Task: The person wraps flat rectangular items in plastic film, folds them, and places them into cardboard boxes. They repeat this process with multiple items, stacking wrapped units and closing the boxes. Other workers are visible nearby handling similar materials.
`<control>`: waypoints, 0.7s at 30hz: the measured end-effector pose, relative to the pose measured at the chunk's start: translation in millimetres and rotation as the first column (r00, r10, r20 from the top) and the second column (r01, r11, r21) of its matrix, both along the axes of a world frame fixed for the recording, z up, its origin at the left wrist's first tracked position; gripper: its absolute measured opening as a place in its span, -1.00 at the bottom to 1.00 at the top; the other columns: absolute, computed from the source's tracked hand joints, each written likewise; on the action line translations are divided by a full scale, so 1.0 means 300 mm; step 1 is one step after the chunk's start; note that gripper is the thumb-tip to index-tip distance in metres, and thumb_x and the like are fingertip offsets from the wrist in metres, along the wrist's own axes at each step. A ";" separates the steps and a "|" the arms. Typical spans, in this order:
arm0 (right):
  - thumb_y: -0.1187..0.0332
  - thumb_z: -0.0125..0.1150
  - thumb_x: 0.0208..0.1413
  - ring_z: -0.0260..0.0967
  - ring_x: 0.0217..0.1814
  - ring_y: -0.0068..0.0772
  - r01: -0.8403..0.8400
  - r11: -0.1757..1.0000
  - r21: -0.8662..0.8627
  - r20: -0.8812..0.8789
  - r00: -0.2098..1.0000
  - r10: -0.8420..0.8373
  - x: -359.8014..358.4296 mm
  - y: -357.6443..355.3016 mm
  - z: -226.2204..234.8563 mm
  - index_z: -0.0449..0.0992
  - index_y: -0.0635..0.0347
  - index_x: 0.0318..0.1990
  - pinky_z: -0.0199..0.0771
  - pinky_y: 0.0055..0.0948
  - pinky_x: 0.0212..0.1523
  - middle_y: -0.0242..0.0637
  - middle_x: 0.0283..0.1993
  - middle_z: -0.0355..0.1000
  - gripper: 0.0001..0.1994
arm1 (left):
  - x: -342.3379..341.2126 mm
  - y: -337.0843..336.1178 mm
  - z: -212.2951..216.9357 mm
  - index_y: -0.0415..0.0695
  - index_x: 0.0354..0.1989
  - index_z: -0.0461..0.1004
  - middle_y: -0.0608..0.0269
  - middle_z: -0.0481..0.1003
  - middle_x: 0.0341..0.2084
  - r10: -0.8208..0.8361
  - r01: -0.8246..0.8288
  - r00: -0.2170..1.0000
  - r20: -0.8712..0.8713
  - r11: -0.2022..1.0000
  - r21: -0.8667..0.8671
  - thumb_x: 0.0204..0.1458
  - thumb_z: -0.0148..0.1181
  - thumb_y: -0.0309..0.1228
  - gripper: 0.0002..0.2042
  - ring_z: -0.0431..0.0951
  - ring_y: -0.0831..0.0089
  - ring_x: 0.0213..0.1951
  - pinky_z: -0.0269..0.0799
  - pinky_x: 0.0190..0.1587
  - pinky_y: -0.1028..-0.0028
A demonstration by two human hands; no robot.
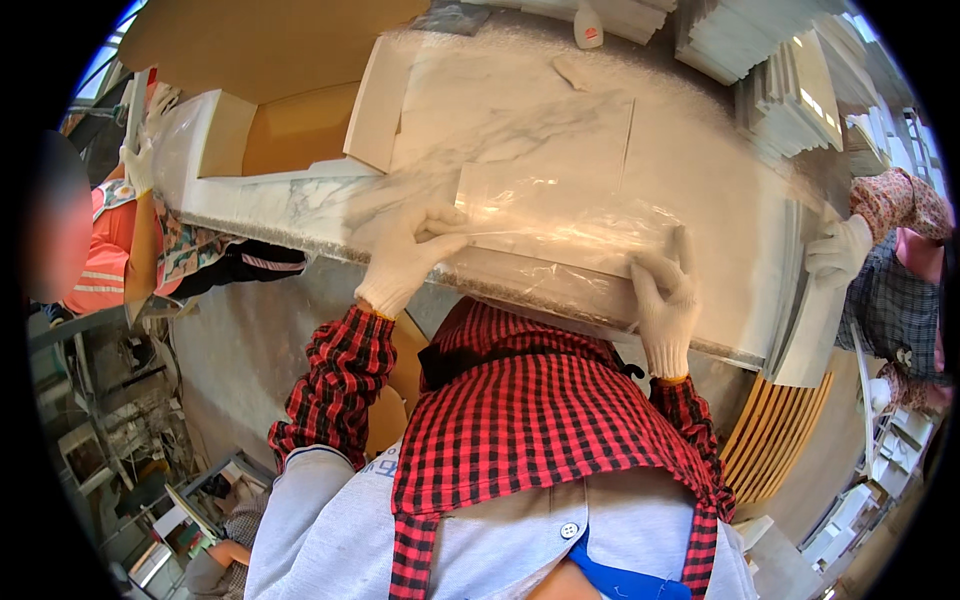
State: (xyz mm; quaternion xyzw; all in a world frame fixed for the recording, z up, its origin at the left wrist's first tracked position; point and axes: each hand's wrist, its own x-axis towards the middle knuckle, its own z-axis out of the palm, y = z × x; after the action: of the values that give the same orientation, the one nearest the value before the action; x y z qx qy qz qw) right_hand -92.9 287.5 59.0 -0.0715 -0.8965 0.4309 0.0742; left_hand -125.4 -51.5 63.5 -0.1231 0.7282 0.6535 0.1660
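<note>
A sheet of clear plastic film (560, 228), wrinkled and shiny, lies over a pale flat panel (515, 185) at the front of the marble-patterned table (440, 120). My left hand (410, 255), in a white knit glove, pinches the film near its left end. At the film's right end, my right hand (668, 298), gloved the same way, has thumb and fingers closed on it. The film stretches between both hands and hangs over the table's front edge.
An open cardboard carton (300, 125) stands at the back left. Beyond the table are a white bottle (588, 28) and stacked white panels (800, 95). Co-workers stand at both sides; one gloved hand (840, 250) rests by upright panels on the right. Wooden slats (780, 435) lie lower right.
</note>
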 end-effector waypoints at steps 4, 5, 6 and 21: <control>0.45 0.37 0.14 0.39 0.46 0.00 -0.105 0.983 0.153 0.017 0.994 0.104 0.008 0.030 0.016 0.76 0.28 -0.16 0.49 -0.30 0.17 0.26 0.48 0.29 -0.84 | 0.029 -0.028 -0.070 -0.23 -0.10 0.59 0.22 0.64 -0.22 -0.008 0.017 0.995 -0.103 0.996 0.083 0.13 0.36 -0.58 -0.82 0.64 0.47 -0.13 0.54 -0.03 0.43; 0.44 0.36 0.14 0.42 0.43 -0.04 -0.123 0.976 0.180 0.007 0.992 0.124 0.009 0.031 0.018 0.76 0.27 -0.16 0.51 -0.32 0.13 0.20 0.48 0.31 -0.84 | 0.028 -0.048 -0.072 -0.23 -0.10 0.60 0.22 0.64 -0.22 -0.119 0.102 0.963 -0.243 0.991 -0.082 0.13 0.35 -0.59 -0.82 0.64 0.43 -0.13 0.53 -0.03 0.41; 0.43 0.37 0.14 0.43 0.41 -0.01 -0.124 0.975 0.186 -0.022 0.991 0.131 0.012 0.039 0.009 0.77 0.25 -0.17 0.51 -0.29 0.15 0.16 0.47 0.33 -0.84 | 0.016 -0.053 -0.042 -0.22 -0.11 0.61 0.21 0.63 -0.22 -0.248 0.164 0.901 -0.357 0.954 -0.251 0.12 0.34 -0.60 -0.82 0.64 0.38 -0.12 0.53 -0.03 0.40; 0.01 0.50 -0.05 0.38 0.29 0.04 -0.643 0.581 0.498 -0.047 0.649 0.759 -0.323 -0.161 0.123 0.53 -0.04 0.26 0.44 0.02 0.22 -0.11 0.33 0.44 -0.34 | 0.078 -0.017 -0.081 -0.11 -0.12 0.67 0.16 0.62 -0.18 -0.409 0.012 0.750 -0.520 0.795 -0.607 -0.01 0.37 -0.55 -0.75 0.62 0.15 -0.10 0.52 -0.08 0.30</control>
State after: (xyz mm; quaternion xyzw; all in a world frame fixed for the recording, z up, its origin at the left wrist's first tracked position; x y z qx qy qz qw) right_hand -189.8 239.3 95.7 0.3665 -0.9046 0.2164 0.0249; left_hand -102.0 -56.7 39.1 0.1455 0.9101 0.3842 -0.0545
